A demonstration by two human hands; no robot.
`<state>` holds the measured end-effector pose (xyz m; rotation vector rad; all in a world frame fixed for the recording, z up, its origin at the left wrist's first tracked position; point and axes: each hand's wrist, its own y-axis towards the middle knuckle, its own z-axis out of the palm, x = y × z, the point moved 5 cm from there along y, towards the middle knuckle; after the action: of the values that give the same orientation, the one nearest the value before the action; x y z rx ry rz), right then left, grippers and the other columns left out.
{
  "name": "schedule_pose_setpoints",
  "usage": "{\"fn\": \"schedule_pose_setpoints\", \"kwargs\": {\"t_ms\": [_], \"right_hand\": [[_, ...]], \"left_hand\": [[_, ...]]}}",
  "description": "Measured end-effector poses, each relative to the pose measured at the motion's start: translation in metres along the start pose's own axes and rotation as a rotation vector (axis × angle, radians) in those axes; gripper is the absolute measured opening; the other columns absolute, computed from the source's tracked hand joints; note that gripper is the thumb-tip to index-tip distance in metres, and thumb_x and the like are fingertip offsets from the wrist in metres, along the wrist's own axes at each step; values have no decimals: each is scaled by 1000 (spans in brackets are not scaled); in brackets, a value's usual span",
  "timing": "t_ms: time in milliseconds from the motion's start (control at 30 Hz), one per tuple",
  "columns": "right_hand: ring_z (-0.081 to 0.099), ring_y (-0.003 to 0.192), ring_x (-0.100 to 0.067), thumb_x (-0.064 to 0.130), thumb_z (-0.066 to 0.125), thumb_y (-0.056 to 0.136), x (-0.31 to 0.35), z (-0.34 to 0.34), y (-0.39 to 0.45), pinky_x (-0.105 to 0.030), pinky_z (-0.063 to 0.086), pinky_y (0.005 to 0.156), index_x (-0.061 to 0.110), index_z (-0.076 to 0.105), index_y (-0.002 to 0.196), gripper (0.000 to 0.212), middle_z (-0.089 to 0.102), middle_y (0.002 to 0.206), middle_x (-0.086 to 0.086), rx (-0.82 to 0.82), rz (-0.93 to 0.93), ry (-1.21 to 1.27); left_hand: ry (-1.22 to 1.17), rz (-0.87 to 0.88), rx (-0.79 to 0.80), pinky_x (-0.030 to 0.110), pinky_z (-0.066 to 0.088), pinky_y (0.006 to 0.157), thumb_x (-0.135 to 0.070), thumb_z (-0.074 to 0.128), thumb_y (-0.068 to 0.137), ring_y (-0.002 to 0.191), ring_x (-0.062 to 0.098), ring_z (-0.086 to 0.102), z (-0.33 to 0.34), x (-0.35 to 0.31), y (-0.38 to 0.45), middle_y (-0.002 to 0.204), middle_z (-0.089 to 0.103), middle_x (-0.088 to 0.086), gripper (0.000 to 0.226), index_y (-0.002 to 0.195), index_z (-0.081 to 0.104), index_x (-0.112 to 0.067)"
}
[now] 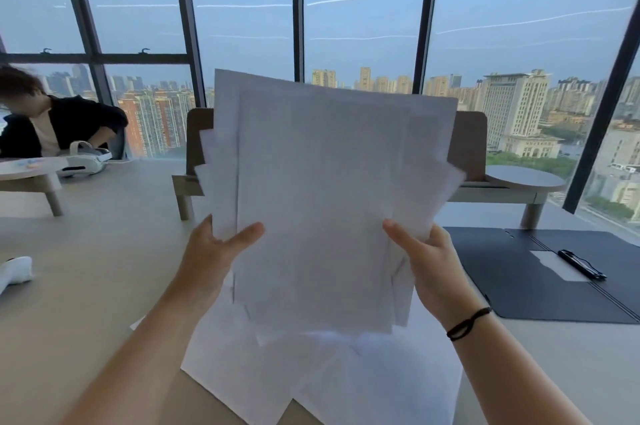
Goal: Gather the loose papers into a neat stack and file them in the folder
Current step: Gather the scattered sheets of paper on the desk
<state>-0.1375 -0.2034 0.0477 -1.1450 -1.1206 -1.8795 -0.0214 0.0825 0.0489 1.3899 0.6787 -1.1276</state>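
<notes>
I hold an uneven bundle of white papers [325, 189] upright above the table, its sheets fanned out of line at both sides. My left hand [211, 255] grips the bundle's left edge, thumb on the front. My right hand [427, 262] grips the right edge the same way. More loose white sheets [322, 376] lie overlapping on the table below the bundle. A dark folder [512, 279] lies open on the table to the right, with a black pen [581, 264] resting on a pale sheet inside it.
A beige table [104, 269] spreads left and right of the papers. A bench with a round side shelf [526, 179] stands behind. At far left sits a person [52, 127] beside a white headset [85, 160]. A white object [15, 272] lies at the left edge.
</notes>
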Motion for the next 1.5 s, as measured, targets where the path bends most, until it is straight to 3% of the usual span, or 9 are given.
{"fn": "schedule_pose_setpoints", "kwargs": {"t_ms": [133,233,367,567,667,767,967,1233,1500], "right_hand": [[72,108,-36,24,82,68,-9,-15,-14,-52,52,100,3,73,115,53,77,112,-19,17,27,45],[72,107,-39,22,82,70,-9,-13,-20,-51,53,98,3,74,112,47,77,110,-21,27,23,50],[72,108,-35,20,81,71,9,-8,-14,-46,56,94,3,71,119,52,76,114,-18,-12,-38,110],[76,98,-26,20,76,75,38,-9,-4,-35,61,82,13,77,105,30,80,104,-9,19,-125,134],[76,89,-26,35,73,77,32,-15,-5,-38,61,80,12,76,97,31,80,94,-7,-74,-65,134],[72,96,-31,46,65,91,17,-22,-7,-49,56,95,14,78,88,34,78,105,-17,-163,41,146],[75,91,-18,39,50,104,-4,-28,-22,-38,58,87,21,78,93,35,81,93,1,-276,44,266],[74,107,-19,46,51,102,-13,-29,-27,-42,55,100,17,69,121,39,80,110,1,-347,128,502],[69,104,-29,33,61,90,-48,-30,-44,-48,53,98,10,70,117,36,73,124,-12,-173,248,290]], "left_hand": [[27,5,60,29,59,76,-47,94,44,89,21,77,0,-5,-8,91,81,1,65,97,74,-17],[23,-1,62,32,58,70,-57,95,29,83,24,77,11,-5,-16,88,80,5,72,88,79,-18],[-91,42,62,40,60,77,-47,92,47,94,26,76,13,-25,-11,103,79,2,53,97,79,-35],[-124,72,53,45,59,81,-52,89,53,101,29,73,7,-36,-4,111,77,2,64,111,72,-32],[-183,1,54,36,60,74,-49,89,56,97,24,75,7,-13,-12,109,78,2,55,107,75,-32],[-306,-165,24,35,61,71,-40,85,67,93,25,76,11,21,-27,111,76,13,43,105,77,-22],[-277,-265,-8,41,59,76,-38,77,67,87,20,77,18,42,-42,94,81,4,25,87,82,-22],[-109,-175,80,46,54,93,-64,91,37,101,28,74,19,37,-31,105,79,10,76,97,79,-19],[-84,-157,-22,40,56,90,-14,70,90,105,32,72,8,38,-23,100,79,9,10,95,78,-12]]}}
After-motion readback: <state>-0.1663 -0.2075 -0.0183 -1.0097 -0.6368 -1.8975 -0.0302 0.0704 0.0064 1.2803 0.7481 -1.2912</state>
